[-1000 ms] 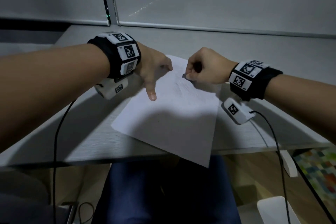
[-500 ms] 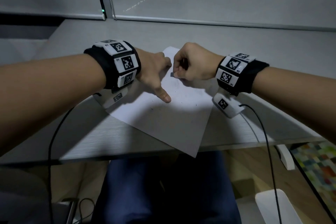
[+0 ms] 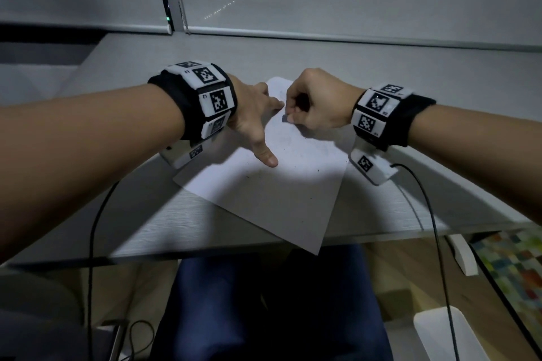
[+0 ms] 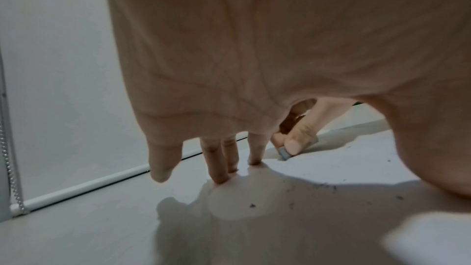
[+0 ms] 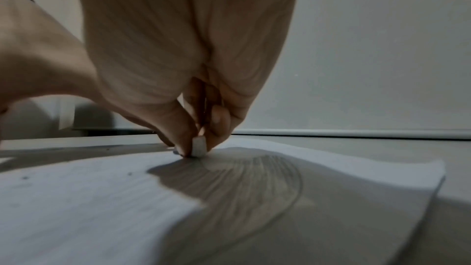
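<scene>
At lower centre a sheet of paper [image 3: 264, 199] lies askew on the grey surface [image 3: 140, 214], one corner overhanging the edge. Mid-frame, the left hand [image 3: 252, 120] presses it with spread fingers. Just beyond, the right hand [image 3: 316, 105] pinches a small eraser [image 3: 285, 118] against the paper's far end.

My left arm [image 3: 88, 138] reaches in from the left edge and my right arm [image 3: 484, 138] from the right. They meet mid-frame. My left hand [image 3: 252, 114] is spread, with straight fingers [image 4: 216, 166] pressing down on their tips. My right hand [image 3: 316, 102] is curled, thumb and finger pinching an eraser [image 3: 284, 118].
</scene>
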Motion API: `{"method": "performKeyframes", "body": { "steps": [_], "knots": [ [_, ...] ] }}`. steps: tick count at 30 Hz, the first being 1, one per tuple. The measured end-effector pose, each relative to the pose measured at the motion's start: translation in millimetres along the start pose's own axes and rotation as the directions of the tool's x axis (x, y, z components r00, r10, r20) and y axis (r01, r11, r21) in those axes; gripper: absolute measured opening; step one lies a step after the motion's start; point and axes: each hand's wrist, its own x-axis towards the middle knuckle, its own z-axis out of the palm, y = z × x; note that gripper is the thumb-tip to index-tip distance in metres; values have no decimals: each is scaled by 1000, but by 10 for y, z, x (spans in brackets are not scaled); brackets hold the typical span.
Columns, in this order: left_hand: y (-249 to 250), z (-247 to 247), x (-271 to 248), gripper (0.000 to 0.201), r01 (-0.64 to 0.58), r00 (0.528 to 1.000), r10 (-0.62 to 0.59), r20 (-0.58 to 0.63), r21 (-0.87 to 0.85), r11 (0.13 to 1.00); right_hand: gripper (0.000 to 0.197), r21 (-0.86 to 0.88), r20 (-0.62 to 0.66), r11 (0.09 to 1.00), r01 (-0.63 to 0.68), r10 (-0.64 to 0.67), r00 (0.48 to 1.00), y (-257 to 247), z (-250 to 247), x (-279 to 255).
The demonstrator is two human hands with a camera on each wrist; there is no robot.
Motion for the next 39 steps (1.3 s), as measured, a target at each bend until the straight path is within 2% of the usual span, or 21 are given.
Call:
{"method": "performKeyframes", "body": {
  "steps": [3,8,11,15,17,21,28,34,36,39],
  "knots": [
    [5,-6,9,142,14,1000,-14,2,0,1000,10,-17,-14,1000,-21,21,1000,5,11,-2],
    [-29,35,-2,132,-6,1000,5,-20,-33,999,6,36,73,999,20,-23,997,-103,25,-212],
    [-35,42,-17,126,-9,1000,9,2,-52,999,9,14,16,1000,-26,26,1000,-40,-3,-136],
    [-6,11,-18,129,3,1000,-3,16,-36,999,11,-45,-31,996,-72,71,997,-3,-32,-56],
    [12,-2,0,132,11,1000,-11,20,-11,1000,10,-28,0,998,-51,51,999,-69,-4,-154],
    [25,-4,24,136,31,999,-31,9,26,999,7,50,105,996,78,-83,991,-222,46,-356],
    [56,-17,4,133,41,999,-41,12,3,999,9,-10,4,1000,-2,2,1000,-86,23,-126],
    [59,-11,21,134,40,999,-40,11,28,999,7,71,128,992,103,-112,985,-286,59,-342],
    [61,-5,25,133,31,999,-32,13,23,999,9,67,101,993,100,-107,989,-265,53,-289],
    [50,-10,25,132,31,999,-31,13,18,999,10,11,12,1000,27,-27,1000,-181,56,-129]
  ]
}}
